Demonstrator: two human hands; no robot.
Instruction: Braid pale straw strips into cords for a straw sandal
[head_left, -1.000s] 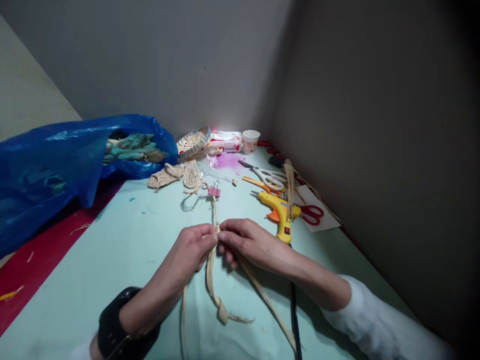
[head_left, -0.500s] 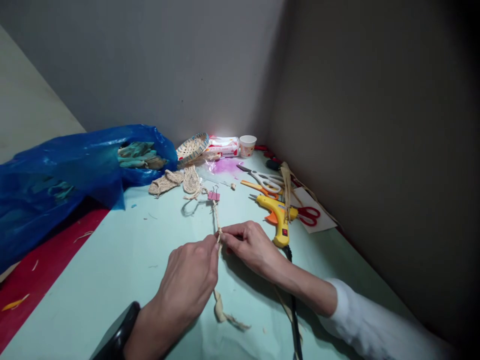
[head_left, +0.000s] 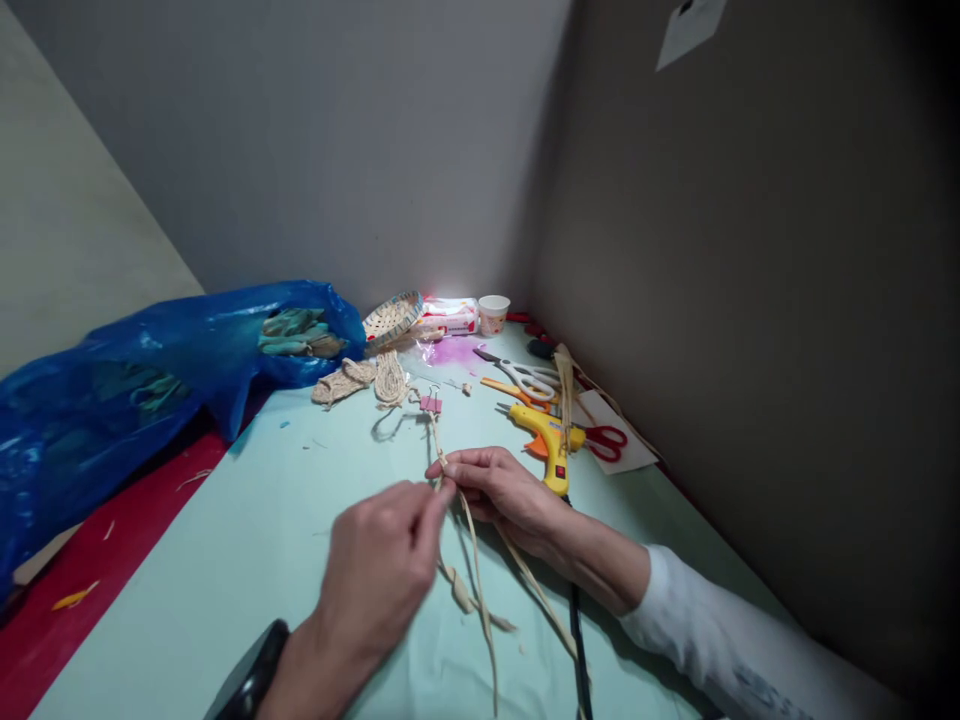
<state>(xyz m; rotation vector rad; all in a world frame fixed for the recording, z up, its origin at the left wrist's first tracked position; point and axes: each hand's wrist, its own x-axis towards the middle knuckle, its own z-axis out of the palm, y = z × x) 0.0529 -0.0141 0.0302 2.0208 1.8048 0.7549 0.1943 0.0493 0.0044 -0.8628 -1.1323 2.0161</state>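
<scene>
A thin braid of pale plant fibre [head_left: 435, 435] runs toward me from a pink binder clip [head_left: 430, 404]. Its near end is pinched between the thumb and fingers of my right hand [head_left: 510, 490]. My left hand [head_left: 386, 560], with a dark watch on the wrist, is closed right beside that spot, fingertips on the fibre strands. Loose strands [head_left: 478, 570] trail from under my fingers toward the near side of the table. Between the hands and my body lies a twisted, wider end of fibre [head_left: 459, 590].
A yellow glue gun [head_left: 555, 445], orange-handled scissors [head_left: 517, 392], white-handled scissors [head_left: 529, 378] and red-handled scissors [head_left: 607, 442] lie to the right. At the back are braided coils [head_left: 390, 380], a woven basket [head_left: 394, 318] and a paper cup [head_left: 493, 315]. A blue plastic bag [head_left: 187, 350] spreads across the left.
Loose strands now hang separately below my hands. My left hand has turned, its thumb now on top, while my right hand keeps its pinch on the braid. The view has shifted slightly.
</scene>
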